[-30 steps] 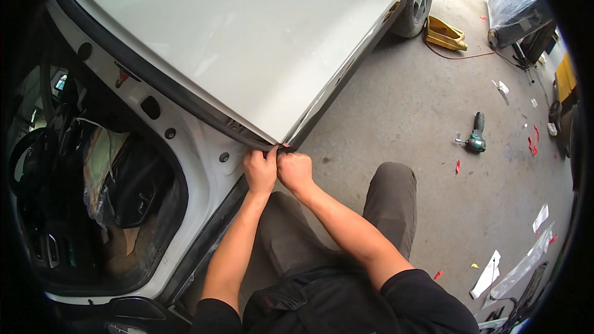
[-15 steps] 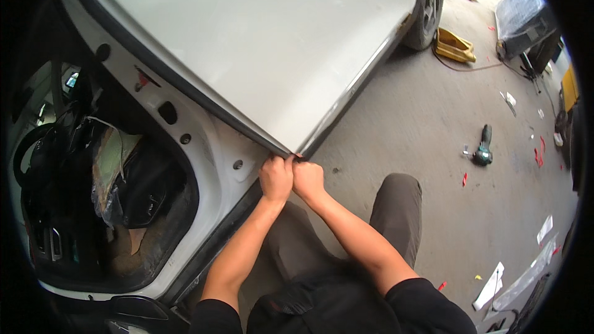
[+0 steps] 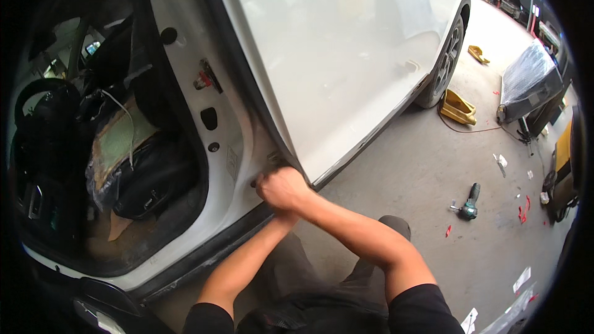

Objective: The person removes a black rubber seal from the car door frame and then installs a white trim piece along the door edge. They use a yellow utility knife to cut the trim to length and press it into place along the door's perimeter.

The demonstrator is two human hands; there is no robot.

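The white car door (image 3: 346, 74) fills the upper middle, with a black rubber strip (image 3: 247, 74) along its front edge. At the door's lower front corner, my right hand (image 3: 283, 187) is closed with its fingers curled beside the white door pillar (image 3: 238, 130); what they hold, if anything, is hidden. Mostly covered by the right hand, my left hand (image 3: 284, 213) is just below it, its fingers out of sight. Both hands are close together, above the dark sill (image 3: 216, 253) of the open front doorway.
On the grey floor to the right lies a green-and-black power tool (image 3: 471, 204), with red scraps (image 3: 525, 210) near it. Yellow wheel chocks (image 3: 458, 108) are by the wheel (image 3: 447, 62). A plastic-wrapped item (image 3: 529, 77) stands farther right. A seat (image 3: 145, 188) shows inside the car.
My view has tilted up, showing more of the door and background. My hands have shifted from the door's corner toward the pillar, and the right now overlaps the left.
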